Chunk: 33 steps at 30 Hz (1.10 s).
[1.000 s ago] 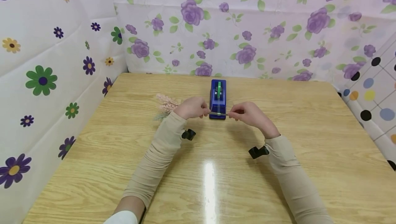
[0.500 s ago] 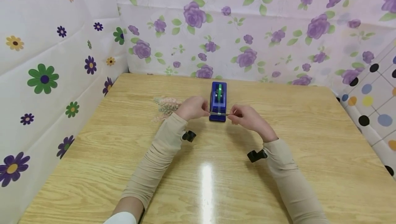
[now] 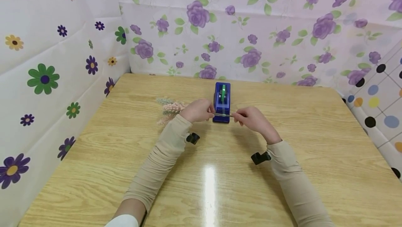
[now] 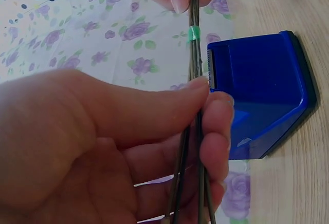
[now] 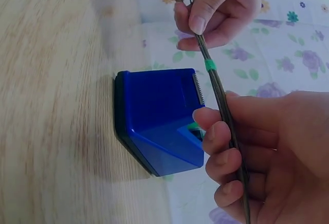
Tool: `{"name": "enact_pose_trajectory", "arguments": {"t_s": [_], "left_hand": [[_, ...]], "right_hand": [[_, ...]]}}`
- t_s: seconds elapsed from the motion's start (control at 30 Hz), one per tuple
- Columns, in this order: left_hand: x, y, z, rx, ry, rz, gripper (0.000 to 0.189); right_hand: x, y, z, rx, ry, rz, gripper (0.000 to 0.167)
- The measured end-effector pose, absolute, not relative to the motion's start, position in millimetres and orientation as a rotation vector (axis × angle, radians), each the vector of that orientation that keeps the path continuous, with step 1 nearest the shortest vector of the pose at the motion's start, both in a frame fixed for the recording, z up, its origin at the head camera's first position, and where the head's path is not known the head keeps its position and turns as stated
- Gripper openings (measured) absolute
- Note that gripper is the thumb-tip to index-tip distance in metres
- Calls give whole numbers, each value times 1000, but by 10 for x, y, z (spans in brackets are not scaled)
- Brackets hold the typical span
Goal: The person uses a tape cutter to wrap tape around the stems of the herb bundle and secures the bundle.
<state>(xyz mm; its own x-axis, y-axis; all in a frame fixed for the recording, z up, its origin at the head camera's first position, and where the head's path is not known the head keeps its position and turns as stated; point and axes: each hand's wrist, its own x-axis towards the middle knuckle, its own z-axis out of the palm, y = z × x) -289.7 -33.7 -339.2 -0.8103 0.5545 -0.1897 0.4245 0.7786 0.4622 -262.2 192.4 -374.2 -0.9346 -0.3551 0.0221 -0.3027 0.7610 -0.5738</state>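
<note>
A bunch of artificial flowers has pink and grey-green heads [image 3: 172,107] lying left of my left hand [image 3: 199,110]. Its thin dark stems [image 4: 195,59] run across to my right hand [image 3: 251,119]. The left hand pinches them between thumb and fingers nearer the heads; the right grips their lower part with curled fingers. Between the hands, a band of green-looking tape [image 5: 211,64] circles the stems. Just beyond stands a blue tape dispenser [image 5: 159,95], its toothed cutter [image 4: 211,70] close to the stems. The dispenser carries a green-looking tape roll [image 3: 223,92].
Everything is over a light wooden table [image 3: 150,171]. Flowered cloth [image 3: 194,38] hangs behind and along the left side; dotted cloth [image 3: 377,94] is at the right. Black wrist mounts [image 3: 260,158] sit on both forearms, over beige sleeves [image 3: 160,157].
The flower heads have turned, with pink and grey-green sprays changing places, while the stems stay between both hands. The fingers have shifted slightly on the stems. The head view has moved a little.
</note>
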Motion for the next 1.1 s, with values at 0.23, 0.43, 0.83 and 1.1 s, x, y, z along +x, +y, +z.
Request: {"name": "enact_pose_trajectory", "arguments": {"t_s": [0.23,0.43,0.83,1.1], "left_hand": [[-2902,-326,-3409,671,2698,706,27],[-2917,-306,-3436,641,2761,708,24],[-2944,-276,-3451,658,2759,667,13],[-2939,-285,-3459,735,2769,591,15]], "right_hand": [[-2608,1907,-3716,-477,2925,-927,30],[-2617,1902,-3739,-464,2950,-972,25],[-2634,1890,-3755,-447,2978,-959,31],[-2623,1893,-3738,-491,2936,-899,31]]}}
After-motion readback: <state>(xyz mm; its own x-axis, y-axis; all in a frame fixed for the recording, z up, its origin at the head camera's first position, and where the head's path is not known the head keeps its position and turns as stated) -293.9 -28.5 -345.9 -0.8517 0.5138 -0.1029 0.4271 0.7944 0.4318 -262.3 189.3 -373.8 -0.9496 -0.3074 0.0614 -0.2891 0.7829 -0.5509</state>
